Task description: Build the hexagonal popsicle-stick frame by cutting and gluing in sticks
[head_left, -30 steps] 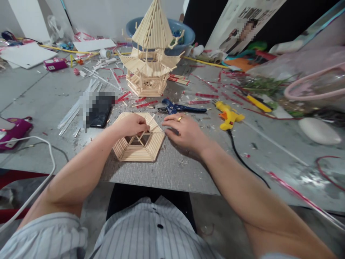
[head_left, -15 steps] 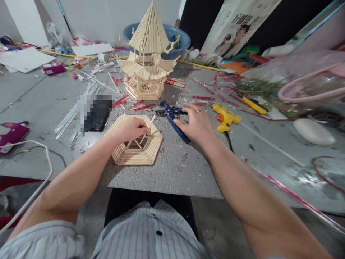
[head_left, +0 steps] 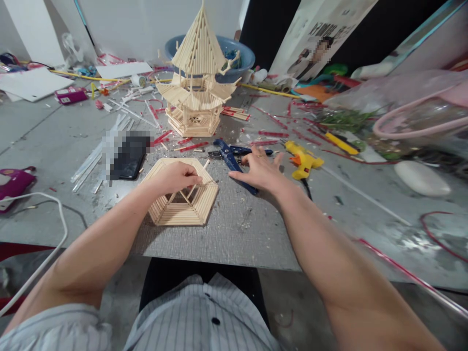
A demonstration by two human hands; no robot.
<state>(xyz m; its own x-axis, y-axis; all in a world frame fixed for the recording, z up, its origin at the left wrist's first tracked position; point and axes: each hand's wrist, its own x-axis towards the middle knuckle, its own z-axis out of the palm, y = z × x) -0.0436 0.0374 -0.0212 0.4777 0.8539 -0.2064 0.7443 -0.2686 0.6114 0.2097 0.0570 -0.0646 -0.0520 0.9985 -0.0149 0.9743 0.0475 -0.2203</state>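
Observation:
A thin wooden stick (head_left: 206, 165) is pinched between the thumb and fingers of my left hand (head_left: 177, 178). That hand sits over a flat hexagonal panel (head_left: 181, 218) made of wooden sticks, with spokes across its open middle. My right hand (head_left: 260, 168) hovers at or lightly touches the blue pliers (head_left: 231, 158), thumb and fingers spread apart. The pliers lie on the table with their handles apart, partly hidden by the hand. Just right of it rests a yellow glue gun (head_left: 302, 160).
A pagoda model of wooden sticks (head_left: 195, 97) stands behind the panel, before a blue basin (head_left: 244, 58). A black phone (head_left: 129, 156) and clear glue sticks (head_left: 89, 158) lie left. Red scraps, a yellow cutter (head_left: 341, 143) and a white oval object (head_left: 422, 179) are scattered right.
My right hand has shifted slightly left over the pliers and its fingers have spread wider. My left hand keeps its pinch on the stick. The view has moved a little.

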